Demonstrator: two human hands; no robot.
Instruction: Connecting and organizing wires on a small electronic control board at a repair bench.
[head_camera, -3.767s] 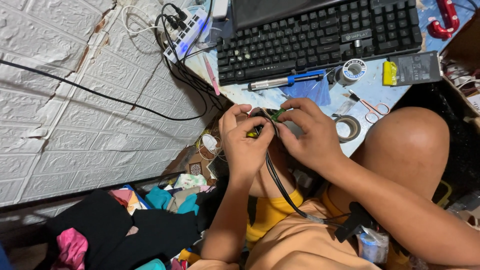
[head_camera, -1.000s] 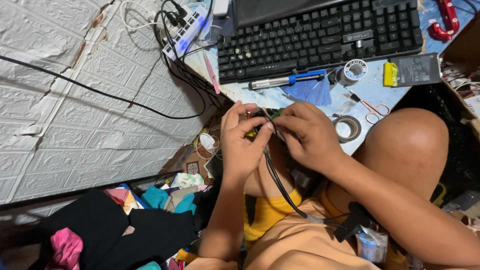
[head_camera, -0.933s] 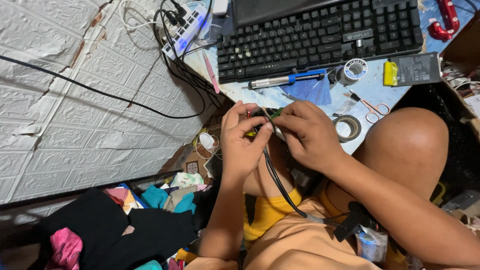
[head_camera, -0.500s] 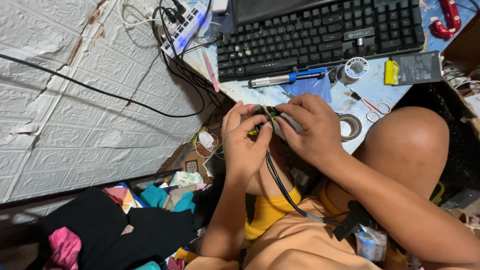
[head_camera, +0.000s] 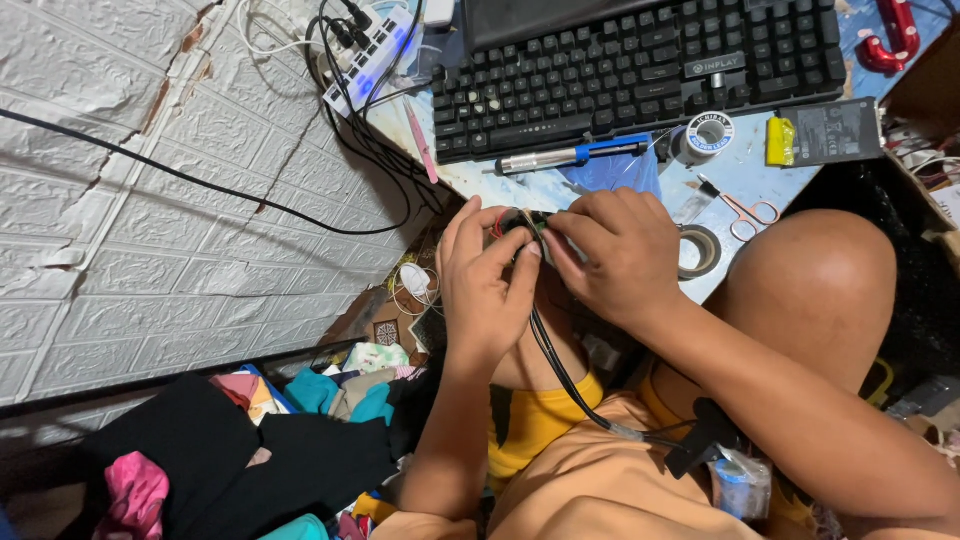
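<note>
Both my hands meet just below the desk edge, pinching a small part with red and green wires (head_camera: 522, 226) between the fingertips. My left hand (head_camera: 485, 285) grips it from the left, thumb and forefinger closed on it. My right hand (head_camera: 612, 250) covers it from the right. A black cable (head_camera: 560, 375) runs from the part down across my lap. Most of the part is hidden by my fingers.
On the blue desk lie a black keyboard (head_camera: 640, 75), a blue-handled soldering iron (head_camera: 565, 157), a solder spool (head_camera: 707, 135), small scissors (head_camera: 745, 208), a tape roll (head_camera: 700, 250) and a black adapter (head_camera: 835, 130). A lit USB hub (head_camera: 375, 55) with cables sits left. Clothes (head_camera: 250, 440) pile below.
My hands stay on the small wired part and shift only slightly. The view has drifted a little; nothing was let go or picked up.
</note>
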